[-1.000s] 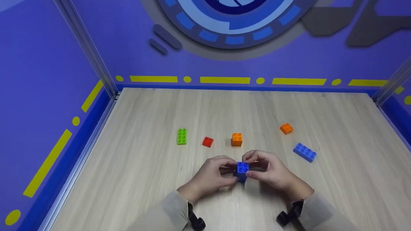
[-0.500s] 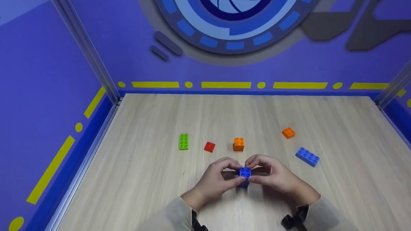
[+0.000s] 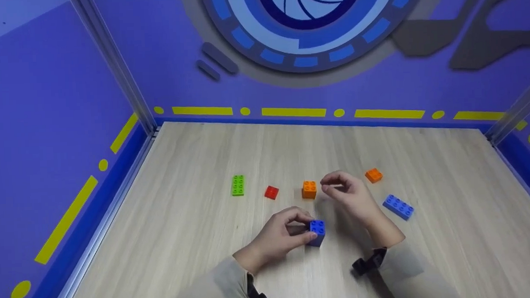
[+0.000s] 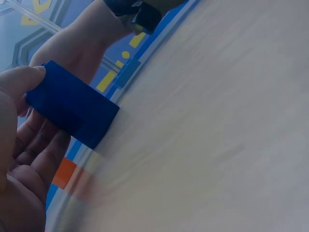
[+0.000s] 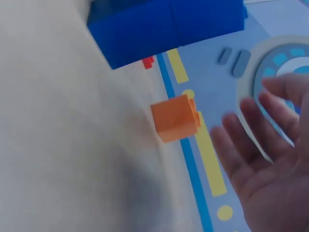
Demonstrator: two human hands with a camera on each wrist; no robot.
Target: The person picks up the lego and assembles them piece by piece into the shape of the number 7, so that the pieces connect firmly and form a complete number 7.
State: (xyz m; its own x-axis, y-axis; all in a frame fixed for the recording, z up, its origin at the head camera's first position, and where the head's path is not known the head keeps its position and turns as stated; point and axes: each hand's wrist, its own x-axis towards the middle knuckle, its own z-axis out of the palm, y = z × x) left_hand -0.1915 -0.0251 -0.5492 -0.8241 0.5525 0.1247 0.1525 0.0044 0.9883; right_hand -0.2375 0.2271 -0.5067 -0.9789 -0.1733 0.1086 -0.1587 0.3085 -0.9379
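Observation:
My left hand pinches a stack of two blue building bricks between thumb and fingers, with the studs facing up. In the right wrist view a seam crosses the blue stack. My right hand holds nothing, its fingers loosely bent. It is just right of a tall orange brick, apart from it by a small gap. The right wrist view shows the same orange brick standing on the table, with the blurred fingers to its right.
A flat red brick and a long green brick lie left of the tall orange one. Farther right are a small orange brick and a long lighter blue brick. Purple panels wall in the wooden table.
My right hand has let go of the blue stack and moved forward, up beside the tall orange brick. The left hand still holds the stack. The head view has tilted slightly.

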